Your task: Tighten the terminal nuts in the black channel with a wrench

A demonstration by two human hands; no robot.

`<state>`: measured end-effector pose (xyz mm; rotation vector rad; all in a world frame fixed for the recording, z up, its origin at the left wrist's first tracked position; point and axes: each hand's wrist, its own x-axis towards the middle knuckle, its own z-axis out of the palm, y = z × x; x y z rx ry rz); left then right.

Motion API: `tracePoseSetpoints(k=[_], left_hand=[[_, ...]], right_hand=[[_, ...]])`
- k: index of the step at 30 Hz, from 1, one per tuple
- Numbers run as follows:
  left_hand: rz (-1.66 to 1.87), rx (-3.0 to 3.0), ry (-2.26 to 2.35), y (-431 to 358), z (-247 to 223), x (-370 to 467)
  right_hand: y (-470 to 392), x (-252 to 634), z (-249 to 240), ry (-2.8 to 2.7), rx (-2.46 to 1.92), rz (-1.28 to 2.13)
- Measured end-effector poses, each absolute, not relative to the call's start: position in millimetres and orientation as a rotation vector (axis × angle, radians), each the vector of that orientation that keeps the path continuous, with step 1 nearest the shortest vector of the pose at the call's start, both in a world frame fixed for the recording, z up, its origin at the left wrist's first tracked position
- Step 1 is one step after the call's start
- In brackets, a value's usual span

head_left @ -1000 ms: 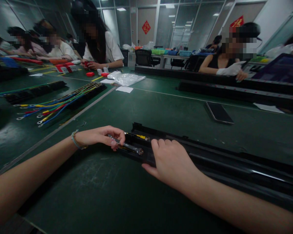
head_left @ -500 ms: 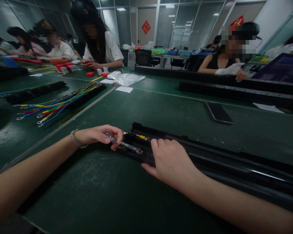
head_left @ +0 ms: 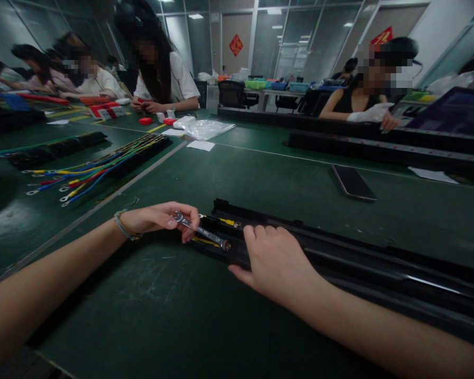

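Note:
A silver wrench (head_left: pixel 209 236) is held near its open end by the fingers of my left hand (head_left: pixel 174 217); its other end sits on a bolt in the long black housing (head_left: pixel 339 247). My right hand (head_left: pixel 278 258) is wrapped over the housing just right of that bolt, thumb on the near side, fingers on top. Beyond the wrench, a yellow-sleeved cable lug (head_left: pixel 227 222) lies in the housing at a second bolt. Part of another yellow cable shows under the wrench.
A phone (head_left: pixel 353 182) lies beyond the housing. Cables with ring lugs (head_left: pixel 98 171) lie at the left. Farther back are a plastic bag (head_left: pixel 209 129), white paper (head_left: pixel 200 145) and more black housings (head_left: pixel 379 150). Several people sit around the table.
The wrench's free end has shifted slightly within my left fingers, showing more of its open jaw and the yellow cable below. My right hand has stayed in place.

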<state>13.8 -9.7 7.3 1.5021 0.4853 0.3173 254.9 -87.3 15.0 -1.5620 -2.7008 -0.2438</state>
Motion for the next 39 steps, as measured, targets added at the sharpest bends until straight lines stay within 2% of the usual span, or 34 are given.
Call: tracePoseSetpoints(k=[39], left_hand=[[0.256, 1.645, 0.546, -8.8, 10.8, 15.8]], right_hand=[[-87.6, 254.7, 14.6, -2.718, -1.557, -0.279]])
